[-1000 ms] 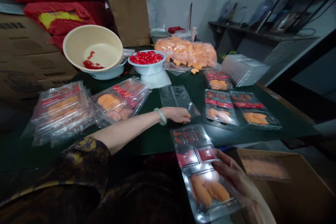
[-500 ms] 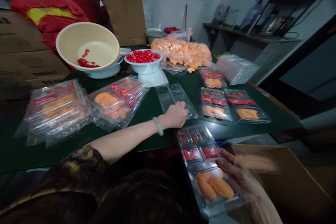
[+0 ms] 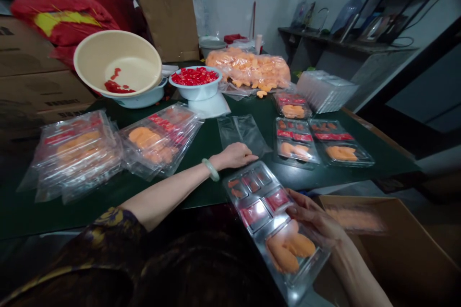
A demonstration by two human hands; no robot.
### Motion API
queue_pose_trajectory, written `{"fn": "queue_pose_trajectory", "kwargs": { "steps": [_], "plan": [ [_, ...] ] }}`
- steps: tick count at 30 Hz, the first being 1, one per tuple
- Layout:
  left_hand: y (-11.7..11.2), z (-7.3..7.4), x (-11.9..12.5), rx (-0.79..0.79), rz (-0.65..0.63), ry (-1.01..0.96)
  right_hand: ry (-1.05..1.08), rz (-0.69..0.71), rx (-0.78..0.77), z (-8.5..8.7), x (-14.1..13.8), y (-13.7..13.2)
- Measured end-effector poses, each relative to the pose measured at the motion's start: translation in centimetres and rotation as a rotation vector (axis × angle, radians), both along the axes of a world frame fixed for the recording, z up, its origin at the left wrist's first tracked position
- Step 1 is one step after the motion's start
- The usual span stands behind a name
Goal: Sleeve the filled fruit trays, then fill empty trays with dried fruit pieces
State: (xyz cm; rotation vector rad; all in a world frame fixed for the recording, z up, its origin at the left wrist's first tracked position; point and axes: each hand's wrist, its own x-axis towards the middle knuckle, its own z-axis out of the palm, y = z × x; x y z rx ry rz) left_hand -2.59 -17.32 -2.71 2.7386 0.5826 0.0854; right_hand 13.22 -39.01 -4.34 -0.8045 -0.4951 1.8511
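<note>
My right hand [image 3: 319, 218] grips the right edge of a clear plastic tray [image 3: 275, 230], tilted in front of me. In its compartments sit dark reddish pieces at the top, two red packets in the middle and orange pieces below. A flat clear plastic bag [image 3: 243, 132] lies on the green table. Over its near edge is my left hand [image 3: 236, 155], fingers closed together at the bag; the exact pinch is hidden. The tray's upper end lies just below my left hand.
Filled trays [image 3: 295, 139] and stacked clear trays [image 3: 326, 90] stand right. Bagged packs [image 3: 158, 141] lie left. Behind are a cream basin [image 3: 144, 53], a bowl of red packets [image 3: 196, 91] and a bag of orange pieces [image 3: 252, 69]. An open carton [image 3: 406, 244] is at lower right.
The filled tray has moved left and slightly up, toward the bag. My left hand has shifted a little left, its fingers now pointing more to the right.
</note>
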Motion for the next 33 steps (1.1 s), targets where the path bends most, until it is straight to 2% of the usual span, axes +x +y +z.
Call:
{"fn": "queue_pose_trajectory", "kwargs": {
  "steps": [2, 5, 8, 11, 14, 20, 23, 28, 33],
  "plan": [
    [-0.2, 0.1, -0.1, -0.024, -0.079, -0.011, -0.009, 0.047, -0.008, -0.1, -0.1, 0.7],
    [-0.6, 0.4, -0.7, -0.020, -0.150, -0.037, -0.037, 0.039, -0.028, -0.3, 0.4, 0.8],
    [-1.2, 1.2, -1.2, 0.022, -0.163, -0.077, -0.080, -0.012, -0.030, -0.5, 1.1, 0.3],
    [-1.7, 1.9, -1.4, 0.135, -0.181, -0.109, -0.118, -0.030, -0.026, -0.6, 1.6, -0.4],
    [-1.7, 1.8, -1.1, 0.173, -0.200, -0.139, -0.122, -0.008, -0.001, -0.5, 1.8, -1.0],
    [-1.4, -0.5, -0.5, 0.098, -0.199, -0.179, -0.146, 0.092, 0.074, 0.0, 1.2, -1.2],
    [-1.3, -0.8, -0.6, 0.031, -0.247, -0.212, -0.111, 0.138, 0.078, -0.3, 0.7, -0.5],
    [-1.4, 0.4, -1.8, -0.085, -0.281, -0.264, -0.100, 0.138, 0.028, -1.0, 0.6, 0.0],
    [-2.7, 2.1, -3.0, -0.218, -0.277, -0.297, -0.203, -0.013, -0.020, 0.4, 0.8, -0.6]
  ]
}}
